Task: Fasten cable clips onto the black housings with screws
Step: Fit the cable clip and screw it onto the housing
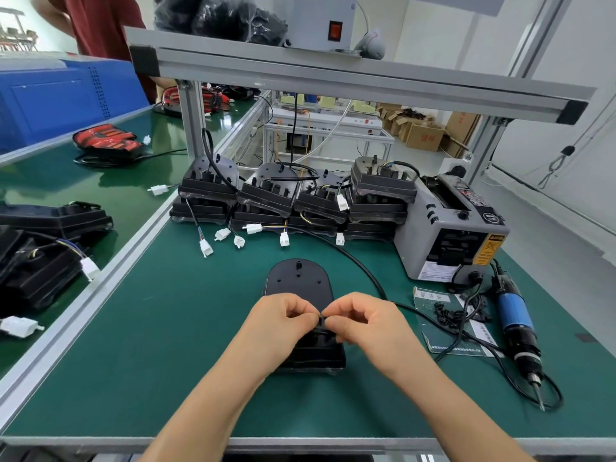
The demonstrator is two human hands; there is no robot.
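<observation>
Two: left hand (280, 323), right hand (358, 323). One cable clip (321, 320) between them. One front housing (298, 278). One electric screwdriver (518, 331).

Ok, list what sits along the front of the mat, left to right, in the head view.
From the left: left hand → small black clip pinched by both hands → right hand → booklet bearing loose clips → electric screwdriver.

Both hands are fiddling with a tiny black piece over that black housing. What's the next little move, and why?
Probably lowering the clip onto the housing. The left hand and right hand both pinch it over the housing, and the screwdriver lies untouched to the right, so seating likely comes before screwing.
</observation>
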